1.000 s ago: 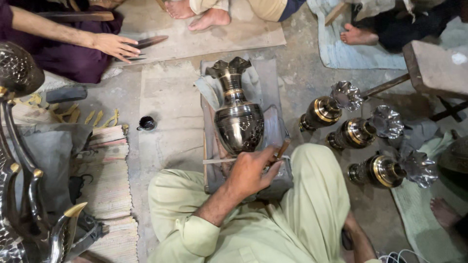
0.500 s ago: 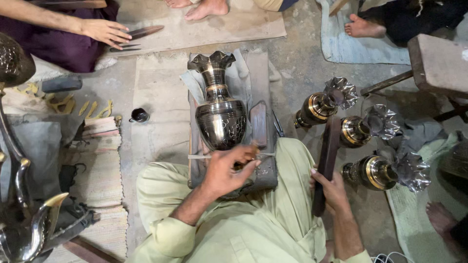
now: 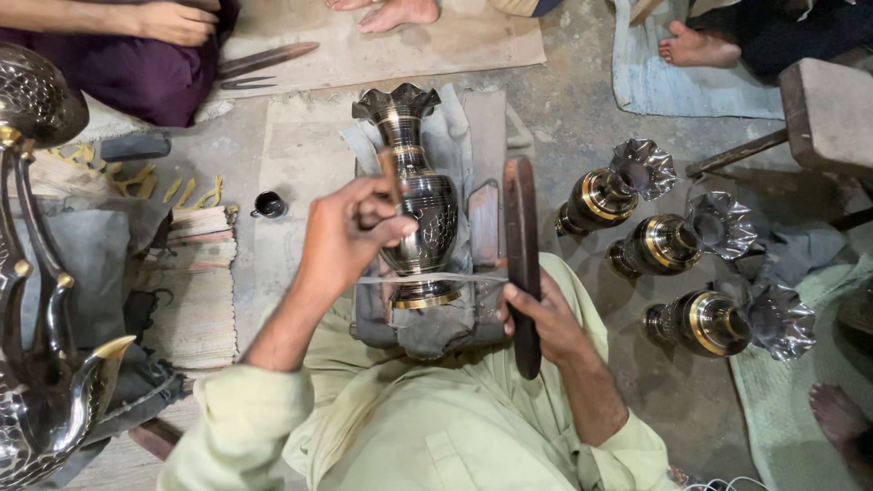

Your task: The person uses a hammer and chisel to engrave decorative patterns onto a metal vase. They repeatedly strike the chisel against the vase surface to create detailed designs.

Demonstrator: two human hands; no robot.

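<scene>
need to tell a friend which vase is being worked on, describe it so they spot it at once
Start at the grey padded block in front of the seated person's lap. The vase lies on it, ruffled mouth pointing away, under the left hand. Unlike the three vases lying on the floor to the right, it is strapped down at its foot.

Left hand (image 3: 350, 238) pinches thin tool (image 3: 391, 177) against engraved metal vase (image 3: 420, 205) lying on grey cloth (image 3: 455, 136). Right hand (image 3: 536, 314) grips dark wooden stick (image 3: 523, 245), upright beside vase. Three similar vases (image 3: 659, 241) at three o'clock.
</scene>
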